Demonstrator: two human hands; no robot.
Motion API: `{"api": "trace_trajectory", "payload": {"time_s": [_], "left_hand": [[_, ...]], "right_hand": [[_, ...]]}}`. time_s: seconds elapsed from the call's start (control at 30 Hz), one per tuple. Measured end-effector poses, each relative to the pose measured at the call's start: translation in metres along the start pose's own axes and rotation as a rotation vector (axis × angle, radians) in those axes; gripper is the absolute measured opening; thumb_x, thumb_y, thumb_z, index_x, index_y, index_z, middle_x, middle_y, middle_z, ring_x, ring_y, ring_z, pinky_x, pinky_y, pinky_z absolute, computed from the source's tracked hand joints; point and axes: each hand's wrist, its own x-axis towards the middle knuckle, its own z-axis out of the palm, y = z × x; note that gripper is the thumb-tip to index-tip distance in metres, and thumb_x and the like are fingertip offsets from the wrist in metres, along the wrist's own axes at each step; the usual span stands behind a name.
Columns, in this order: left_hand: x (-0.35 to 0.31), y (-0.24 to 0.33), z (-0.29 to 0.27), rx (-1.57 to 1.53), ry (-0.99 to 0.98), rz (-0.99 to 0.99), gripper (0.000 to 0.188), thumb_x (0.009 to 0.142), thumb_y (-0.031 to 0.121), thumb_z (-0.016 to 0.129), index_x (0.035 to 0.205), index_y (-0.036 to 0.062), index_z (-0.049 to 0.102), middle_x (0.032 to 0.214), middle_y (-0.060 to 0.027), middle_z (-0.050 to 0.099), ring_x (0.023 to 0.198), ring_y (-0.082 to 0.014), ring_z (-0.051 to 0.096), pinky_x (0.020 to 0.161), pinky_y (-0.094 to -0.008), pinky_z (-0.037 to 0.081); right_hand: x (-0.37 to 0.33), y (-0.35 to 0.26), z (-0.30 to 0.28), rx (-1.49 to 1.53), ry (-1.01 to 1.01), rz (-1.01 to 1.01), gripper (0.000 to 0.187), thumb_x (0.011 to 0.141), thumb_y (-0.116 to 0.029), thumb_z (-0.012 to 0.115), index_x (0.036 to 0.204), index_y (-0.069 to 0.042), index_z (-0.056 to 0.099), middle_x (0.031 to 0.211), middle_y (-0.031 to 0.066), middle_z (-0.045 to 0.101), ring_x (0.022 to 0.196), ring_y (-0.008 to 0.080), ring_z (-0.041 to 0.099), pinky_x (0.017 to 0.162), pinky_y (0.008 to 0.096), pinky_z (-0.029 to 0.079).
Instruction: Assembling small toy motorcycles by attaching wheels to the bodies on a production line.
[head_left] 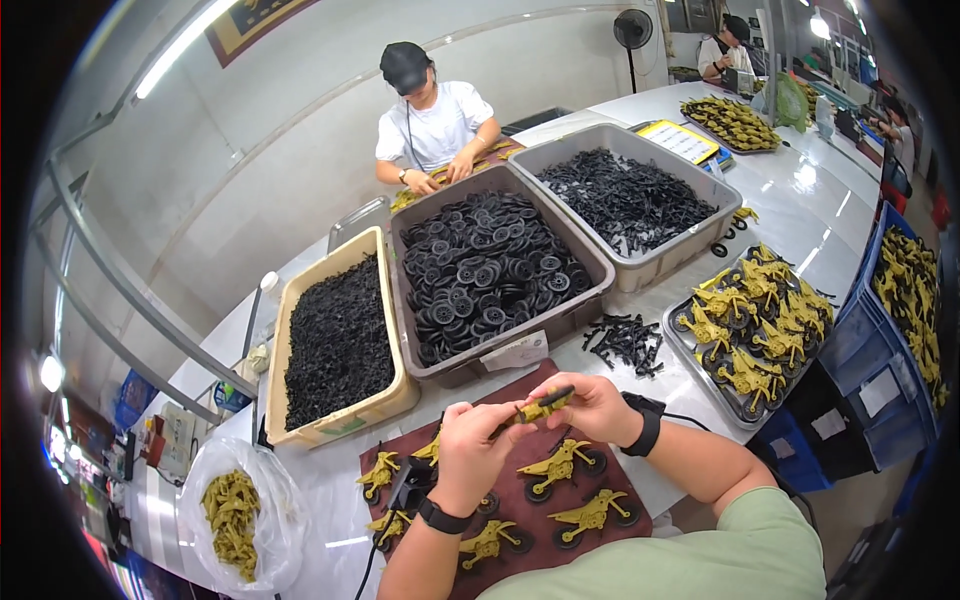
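Note:
Both hands are raised over a dark red mat (622, 470), working on one yellow toy motorcycle (545, 404) with a black wheel. My left hand (474, 440) grips it from the left, fingers curled around its body. From the other side, my right hand (598, 408) pinches it close to the wheel; the fingers partly cover the toy. Several more yellow toy motorcycles lie on the mat below, among them one at the right (592, 516) and one nearer the middle (556, 463), with black wheels fitted.
Ahead stand a cream bin of small black parts (272, 400), a grey-brown bin of black wheels (600, 285) and a grey bin of black pieces (722, 205). Loose black parts (628, 343) lie beside a metal tray (745, 415) of motorcycles. Left is a bag (290, 520); across sits a co-worker (440, 125).

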Motion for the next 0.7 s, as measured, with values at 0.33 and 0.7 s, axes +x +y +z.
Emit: {"api": "trace_trajectory", "payload": {"time_s": [0.33,0.7], "left_hand": [[-0.053,0.007,-0.014,-1.347,0.029,-0.633,0.036,0.096,0.024,0.055,0.121,-0.0025,0.053,0.116,-0.0111,0.062,0.101,-0.0151,0.060,0.084,-0.0264,0.048],[-0.077,0.039,-0.016,-0.913,0.343,-0.427,0.021,0.091,0.012,0.061,0.106,-0.0034,0.060,0.107,-0.0155,0.066,0.100,-0.0197,0.063,0.088,-0.0305,0.049]], "right_hand": [[0.005,-0.033,0.021,-0.632,-0.285,-0.509,0.038,0.077,0.005,0.068,0.107,-0.018,0.072,0.139,0.0123,0.039,0.108,0.0233,0.056,0.092,0.0336,0.051],[-0.015,-0.052,0.068,-0.580,-0.146,0.091,0.051,0.082,-0.009,0.071,0.128,-0.003,0.050,0.106,0.0097,0.065,0.093,0.0195,0.064,0.084,0.0301,0.051]]}}
